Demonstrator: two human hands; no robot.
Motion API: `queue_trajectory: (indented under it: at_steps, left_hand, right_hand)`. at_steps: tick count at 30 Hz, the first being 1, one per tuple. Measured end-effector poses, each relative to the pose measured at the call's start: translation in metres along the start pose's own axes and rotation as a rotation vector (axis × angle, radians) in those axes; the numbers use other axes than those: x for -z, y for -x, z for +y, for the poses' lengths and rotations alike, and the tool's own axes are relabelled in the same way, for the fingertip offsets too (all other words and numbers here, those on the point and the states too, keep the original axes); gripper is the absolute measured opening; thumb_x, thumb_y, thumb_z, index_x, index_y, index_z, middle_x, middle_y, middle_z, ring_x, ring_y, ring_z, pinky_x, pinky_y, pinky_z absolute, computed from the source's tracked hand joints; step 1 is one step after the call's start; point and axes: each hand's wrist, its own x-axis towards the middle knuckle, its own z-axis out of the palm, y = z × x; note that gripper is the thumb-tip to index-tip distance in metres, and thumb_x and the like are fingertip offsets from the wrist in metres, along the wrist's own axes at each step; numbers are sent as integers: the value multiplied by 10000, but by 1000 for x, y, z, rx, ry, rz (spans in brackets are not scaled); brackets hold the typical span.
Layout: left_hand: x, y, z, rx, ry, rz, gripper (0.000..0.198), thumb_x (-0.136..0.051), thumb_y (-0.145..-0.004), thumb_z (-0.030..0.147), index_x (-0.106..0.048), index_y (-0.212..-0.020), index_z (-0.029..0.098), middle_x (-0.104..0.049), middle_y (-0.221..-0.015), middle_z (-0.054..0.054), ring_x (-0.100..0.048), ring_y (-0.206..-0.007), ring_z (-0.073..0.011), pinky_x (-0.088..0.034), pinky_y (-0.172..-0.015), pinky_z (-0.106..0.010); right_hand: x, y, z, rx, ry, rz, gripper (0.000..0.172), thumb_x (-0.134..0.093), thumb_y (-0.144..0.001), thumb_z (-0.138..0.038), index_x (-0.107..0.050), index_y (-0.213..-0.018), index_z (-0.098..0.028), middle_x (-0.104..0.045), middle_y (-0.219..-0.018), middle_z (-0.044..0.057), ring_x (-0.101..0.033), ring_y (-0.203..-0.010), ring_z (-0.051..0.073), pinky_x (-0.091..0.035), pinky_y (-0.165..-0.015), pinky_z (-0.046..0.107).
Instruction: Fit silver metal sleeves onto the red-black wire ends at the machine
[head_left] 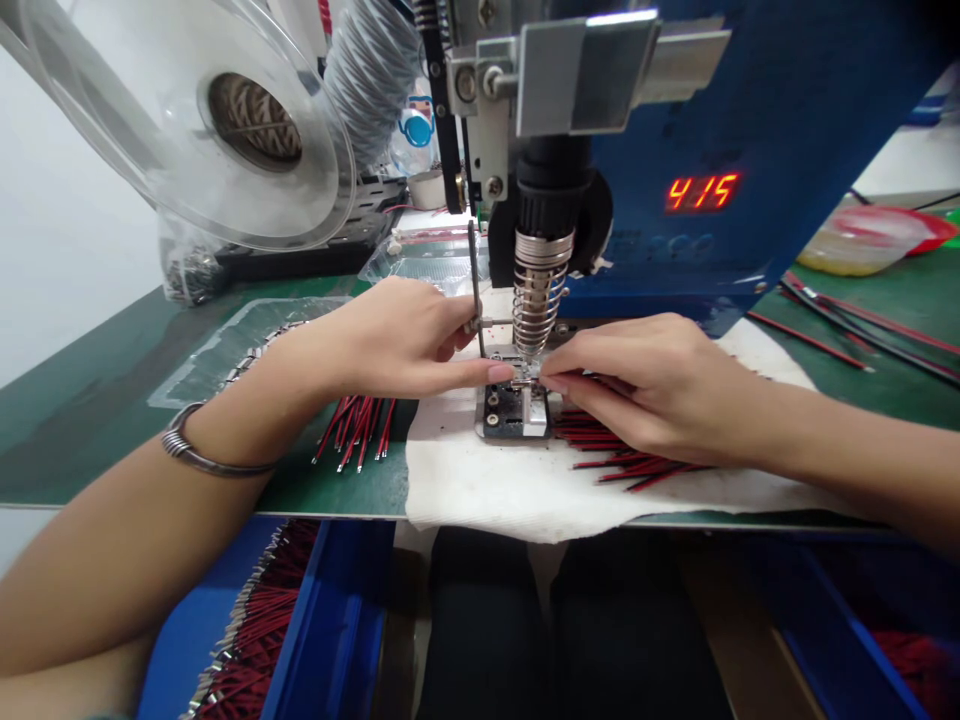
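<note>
From the head view I have both bare hands working in at a small black fixture (493,422) directly below the spring-wrapped tip (534,300) of a blue machine (645,130). My left hand (394,340) comes in from the left, thumb stretched out to a tiny metal piece (523,376) at the fixture; the forefinger stands well apart from the thumb, up beside a thin upright rod (477,290), so that grip is wide. My right hand (652,385) comes in from the other side, thumb and forefinger narrowed to a near pinch beside the same piece. I cannot tell what lies between those fingertips; it is too small and partly hidden.

The fixture sits on a white cloth (480,500) over the green table (97,400). Under my right hand, a pile of red and black wires (634,468) rests on the cloth. To the left, a second bunch of wires (360,430) lies below my left wrist, which wears a dark bracelet (217,462). A clear tray (214,365) is partly behind that forearm. The machine's display (703,192) reads 415. A clear reel (315,195) stands upper left, and below the table edge a blue bin (319,620) holds many more red wires.
</note>
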Motion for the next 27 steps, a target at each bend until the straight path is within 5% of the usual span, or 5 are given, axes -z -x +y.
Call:
queue_trajectory:
  at_steps: [27]
  left_hand:
    - [1,0,1,1,3,-7,604,-410,-971,745,-611,-878,183,-612,-677,-35,-498,-553,-162,-298,-582,-317]
  right_hand:
    - [0,-1,0,27,27,15,163,-563,-1027,-166,-719,-984,-188,-784,-894,54,-691,-732,192,-487,-655,313]
